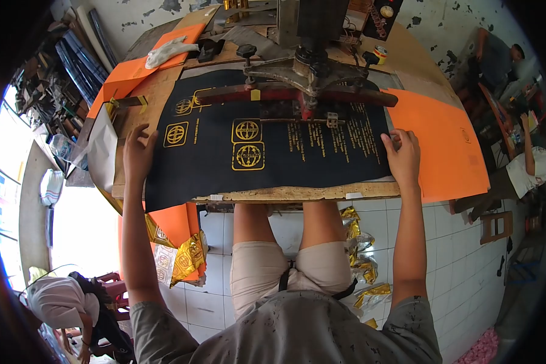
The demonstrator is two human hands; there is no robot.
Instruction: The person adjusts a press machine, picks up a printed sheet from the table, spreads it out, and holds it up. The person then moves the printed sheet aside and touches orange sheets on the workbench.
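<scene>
A wide black sheet point(194, 164) printed with gold emblems and lines of gold text lies on the wooden worktable, partly under a metal press head point(309, 82). My left hand point(138, 150) is at the sheet's left edge, fingers curved and apart from the thumb, with the thumb side against the edge. At the right edge my right hand point(403, 155) has its fingers curled, with thumb and fingertips on the sheet's border. The red bar point(358, 97) of the press crosses above the sheet and hides part of the print.
Orange sheets point(440, 148) lie right of the black one; more orange material point(124, 79) is at back left with a white glove point(168, 52). Gold foil scraps point(361, 242) lie on the tiled floor. Other people are at the lower left and far right.
</scene>
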